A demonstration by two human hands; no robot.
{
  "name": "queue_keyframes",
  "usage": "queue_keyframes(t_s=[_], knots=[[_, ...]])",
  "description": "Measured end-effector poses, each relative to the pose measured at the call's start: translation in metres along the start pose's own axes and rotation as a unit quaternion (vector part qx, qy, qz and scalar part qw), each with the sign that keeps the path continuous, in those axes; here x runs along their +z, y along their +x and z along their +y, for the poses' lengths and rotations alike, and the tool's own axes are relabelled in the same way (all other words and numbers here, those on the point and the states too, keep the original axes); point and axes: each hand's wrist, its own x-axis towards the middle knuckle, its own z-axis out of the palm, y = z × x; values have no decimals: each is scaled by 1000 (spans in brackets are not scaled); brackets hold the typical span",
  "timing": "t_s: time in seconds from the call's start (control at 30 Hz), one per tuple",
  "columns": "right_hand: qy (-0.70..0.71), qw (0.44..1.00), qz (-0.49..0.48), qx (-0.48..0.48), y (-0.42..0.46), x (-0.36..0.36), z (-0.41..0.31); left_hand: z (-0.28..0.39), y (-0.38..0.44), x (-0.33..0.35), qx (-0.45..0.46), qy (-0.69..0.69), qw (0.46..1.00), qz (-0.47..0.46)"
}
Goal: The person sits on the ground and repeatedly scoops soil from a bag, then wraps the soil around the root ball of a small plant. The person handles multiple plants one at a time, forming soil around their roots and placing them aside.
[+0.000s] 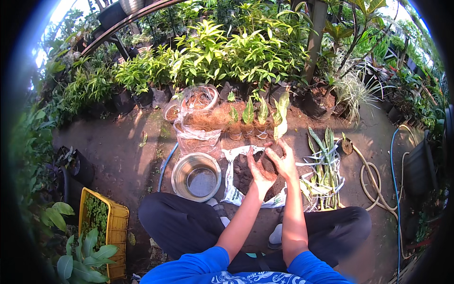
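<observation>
My left hand [261,170] is cupped around a dark brown clump of soil [268,166] above an open white plastic sack [230,174]. Dark soil [243,179] fills the sack. Beside it my right hand [286,163] has bent, soil-stained fingers at the base of a variegated leafy cutting [281,119], whose pale leaf points away from me. The cutting's lower end is hidden by my fingers. Just beyond the hands, several small leafy cuttings [248,115] stand in a row, their bases wrapped in brown fibre [235,132] and tied.
Left of the sack stands a bucket [196,177] with water, below a clear plastic bag [199,140] of fibre. Bundled snake plants [324,170] lie at right, near a coiled hose [374,184]. A yellow crate [118,227] stands at left. Potted shrubs [220,53] line the back.
</observation>
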Motion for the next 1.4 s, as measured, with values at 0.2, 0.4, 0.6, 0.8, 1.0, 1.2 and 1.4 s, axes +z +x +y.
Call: queue_keyframes(t_s=[0.2,0.4,0.6,0.8,1.0,1.2,1.4], knots=[[62,998,14,4,-6,24,-19,2,-7,15,130,-11,991,28],[234,968,41,77,-6,39,-9,19,11,-9,70,-66,995,-1],[157,982,-26,99,-1,17,-26,32,-7,10,-12,8,999,42],[133,987,-84,35,2,4,-18,31,-4,9,-119,6,991,-65],[229,972,-52,31,-8,36,-28,31,7,-7,-37,-39,992,-113],[158,980,50,108,-3,48,-5,35,0,-10,22,-33,998,51],[139,976,102,130,2,42,-24,29,-4,13,91,-104,988,62]])
